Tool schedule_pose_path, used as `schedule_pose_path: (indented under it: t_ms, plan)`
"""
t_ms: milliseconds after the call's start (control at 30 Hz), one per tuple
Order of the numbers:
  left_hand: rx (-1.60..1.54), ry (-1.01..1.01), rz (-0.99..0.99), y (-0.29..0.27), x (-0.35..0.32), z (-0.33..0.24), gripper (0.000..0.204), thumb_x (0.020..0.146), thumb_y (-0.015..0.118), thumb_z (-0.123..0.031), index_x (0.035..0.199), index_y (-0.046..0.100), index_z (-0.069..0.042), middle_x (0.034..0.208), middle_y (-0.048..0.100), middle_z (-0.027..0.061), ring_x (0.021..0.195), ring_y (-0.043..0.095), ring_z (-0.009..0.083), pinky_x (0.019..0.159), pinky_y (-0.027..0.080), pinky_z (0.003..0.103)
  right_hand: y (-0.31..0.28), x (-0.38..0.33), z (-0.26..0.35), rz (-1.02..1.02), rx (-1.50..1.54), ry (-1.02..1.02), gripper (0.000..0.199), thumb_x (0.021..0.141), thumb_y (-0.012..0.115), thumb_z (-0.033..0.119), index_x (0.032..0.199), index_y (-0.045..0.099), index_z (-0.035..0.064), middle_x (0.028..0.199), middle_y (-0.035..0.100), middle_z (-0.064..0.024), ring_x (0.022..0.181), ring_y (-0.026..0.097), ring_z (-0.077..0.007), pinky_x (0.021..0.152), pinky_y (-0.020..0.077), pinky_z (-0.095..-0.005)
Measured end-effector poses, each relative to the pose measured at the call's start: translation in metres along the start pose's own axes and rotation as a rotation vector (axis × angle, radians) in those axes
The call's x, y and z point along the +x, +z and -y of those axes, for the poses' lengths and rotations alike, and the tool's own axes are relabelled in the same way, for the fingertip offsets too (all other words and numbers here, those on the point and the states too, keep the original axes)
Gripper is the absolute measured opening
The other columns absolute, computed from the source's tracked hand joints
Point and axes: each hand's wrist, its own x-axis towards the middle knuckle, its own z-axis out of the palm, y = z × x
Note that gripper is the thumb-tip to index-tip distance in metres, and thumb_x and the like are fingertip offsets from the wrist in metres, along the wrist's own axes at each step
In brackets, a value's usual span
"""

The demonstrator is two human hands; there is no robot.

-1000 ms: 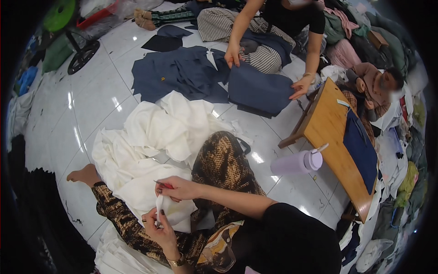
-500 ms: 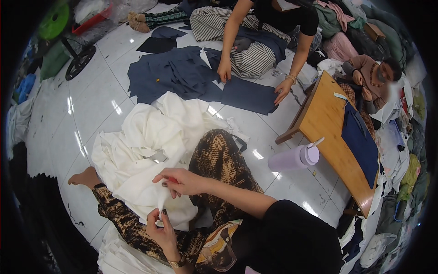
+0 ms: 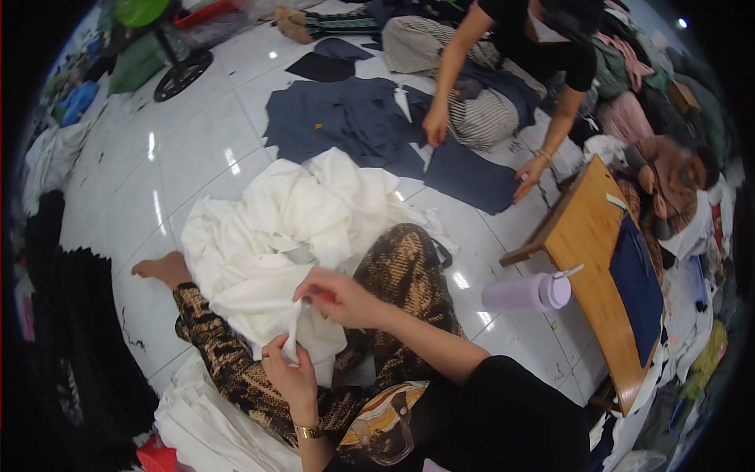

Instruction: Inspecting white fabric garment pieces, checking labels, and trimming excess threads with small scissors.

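Observation:
A large heap of white cloth point(image 3: 259, 228) lies in front of me and over my patterned trouser leg. My left hand point(image 3: 291, 376), with a ring and a gold wrist band, pinches the near edge of this cloth between thumb and fingers. Just above it, my right hand point(image 3: 342, 299) is closed and blurred by motion. A small red thing point(image 3: 324, 294) shows inside that hand; its kind is hidden. A narrow fold of the cloth runs taut between the two hands. Whether the right fingertips also grip the cloth is hard to make out.
Stacked white cloth point(image 3: 208, 429) lies beside my leg. Across the tiles, a person handles a dark blue cloth piece point(image 3: 472, 177) by a blue pile point(image 3: 338, 122). At right are a lilac bottle point(image 3: 523, 294) and a low wooden table point(image 3: 586, 236); another person sits beyond. Black cloth point(image 3: 94, 338) hangs left.
The whole view has shifted, so most things sit farther right. My right hand's fingers have drawn together near the cloth fold; my left hand keeps its pinch.

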Motion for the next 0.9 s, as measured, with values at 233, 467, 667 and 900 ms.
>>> schedule_pose_path:
  t_ms: [233,467,667,900]
  plan:
    - [-0.666,-0.293,-0.038,-0.029,0.009,0.000,0.018,0.068,0.060,0.003,0.080,0.049,-0.002,0.071,0.052,0.0061,0.060,0.047,0.0159,0.057,0.037,0.025,-0.019,0.003,0.032,-0.114,0.126,-0.095,0.023,0.082,0.041,-0.009,0.091,0.058,0.0029,0.096,0.045,-0.0041,0.083,0.050,-0.0090,0.069,0.0394,-0.0196]
    - [-0.352,0.137,0.307,-0.057,0.019,-0.033,0.025,0.062,0.060,0.003,0.086,0.051,-0.001,0.083,0.052,0.0143,0.064,0.051,0.0267,0.058,0.041,0.031,-0.033,0.002,0.017,-0.242,0.150,-0.032,0.013,0.084,0.045,0.001,0.087,0.057,0.0016,0.106,0.052,-0.0064,0.081,0.047,-0.0089,0.073,0.0356,-0.0201]
    - [-0.297,0.095,0.798,-0.012,-0.022,-0.044,0.038,0.071,0.058,-0.002,0.106,0.045,-0.008,0.091,0.048,0.0163,0.078,0.053,0.0336,0.065,0.045,0.039,-0.042,-0.025,-0.038,-0.446,0.129,0.261,0.014,0.087,0.045,0.009,0.088,0.058,0.0031,0.085,0.060,0.0001,0.050,0.033,0.0007,0.044,0.0260,-0.0151]
    - [-0.286,0.202,0.852,0.003,-0.026,-0.047,0.028,0.074,0.066,-0.029,0.090,0.055,-0.009,0.080,0.050,0.0093,0.067,0.055,0.0276,0.058,0.046,0.035,-0.052,-0.042,-0.048,-0.435,0.077,0.343,0.014,0.087,0.046,0.007,0.090,0.059,0.0030,0.064,0.049,0.0072,0.045,0.027,0.0012,0.040,0.0186,-0.0169]
